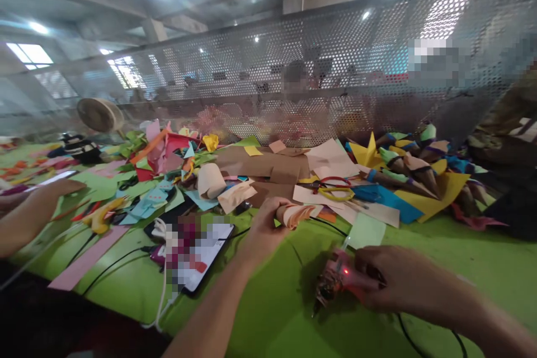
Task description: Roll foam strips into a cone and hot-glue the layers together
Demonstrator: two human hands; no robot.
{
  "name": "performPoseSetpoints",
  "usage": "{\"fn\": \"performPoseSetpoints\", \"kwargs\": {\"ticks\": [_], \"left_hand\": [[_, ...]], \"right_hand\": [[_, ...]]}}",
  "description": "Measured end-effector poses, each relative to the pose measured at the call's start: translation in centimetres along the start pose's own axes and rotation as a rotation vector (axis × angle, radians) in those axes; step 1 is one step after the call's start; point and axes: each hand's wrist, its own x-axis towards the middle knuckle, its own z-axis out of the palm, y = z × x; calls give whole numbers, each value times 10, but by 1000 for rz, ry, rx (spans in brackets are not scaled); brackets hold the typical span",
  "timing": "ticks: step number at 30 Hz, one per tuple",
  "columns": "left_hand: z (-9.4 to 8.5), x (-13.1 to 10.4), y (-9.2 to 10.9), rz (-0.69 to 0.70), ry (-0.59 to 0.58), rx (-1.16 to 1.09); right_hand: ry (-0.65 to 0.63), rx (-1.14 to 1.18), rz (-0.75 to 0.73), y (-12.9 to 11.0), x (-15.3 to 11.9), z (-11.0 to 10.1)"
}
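Note:
My left hand is in the middle of the head view, its fingers closed on a rolled piece of peach paper with layered, curling edges. At the lower right, my right hand grips a pink glue gun. A red light glows on the gun's side. Its nozzle end looks dark and crusted and points down and left, close to the green tabletop. A pale green paper square lies just beyond the glue gun.
A phone and cables lie left of my left forearm. Scissors rest on brown sheets. Paper scraps and paper cones heap at the back, before a perforated metal screen. Another person's hand reaches in from the left near a yellow glue gun.

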Motion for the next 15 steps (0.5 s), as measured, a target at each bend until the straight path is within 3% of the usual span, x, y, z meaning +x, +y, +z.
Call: {"fn": "performPoseSetpoints", "kwargs": {"ticks": [8,12,15], "left_hand": [[-2,6,4,29,10,76],[-3,7,0,60,28,100],[-2,6,-5,53,26,91]], "right_hand": [[-84,58,-19,-2,6,3],[29,185,-34,3,9,1],[157,442,-59,15,6,-3]]}}
